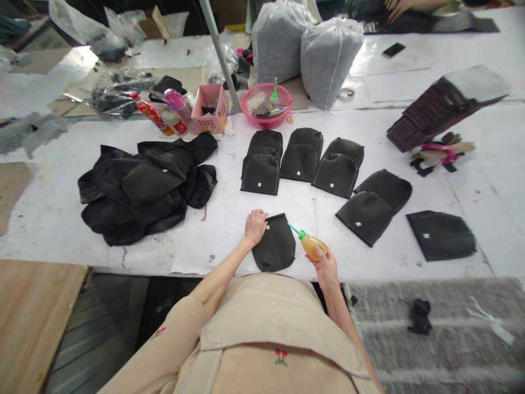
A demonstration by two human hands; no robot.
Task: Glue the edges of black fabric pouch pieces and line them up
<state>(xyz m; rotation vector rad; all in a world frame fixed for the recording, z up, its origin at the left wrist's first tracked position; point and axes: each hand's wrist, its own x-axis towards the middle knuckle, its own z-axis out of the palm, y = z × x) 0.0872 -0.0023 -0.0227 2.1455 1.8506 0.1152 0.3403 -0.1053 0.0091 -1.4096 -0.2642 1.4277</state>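
A black fabric piece (274, 246) lies flat near the table's front edge, with a small white tag at its upper left. My left hand (256, 225) rests on its upper left corner, fingers together; whether they pinch the edge is hard to see. In my right hand (324, 265) is a glue bottle (312, 246) with amber contents, its green nozzle pointing to the upper left, by the piece's upper right edge. Beyond them, several black pieces (301, 156) lie in an arc, some overlapping in pairs. One single piece (442, 235) lies at the far right.
A black fabric pile (143, 186) covers the left. Behind stand bottles (178, 112), a pink box (210, 109), a pink basket (266, 105), a metal pole (219, 49) and white sacks (330, 60). Dark bundled material (435, 109) sits right. Another person's hand (397, 7) shows at top right.
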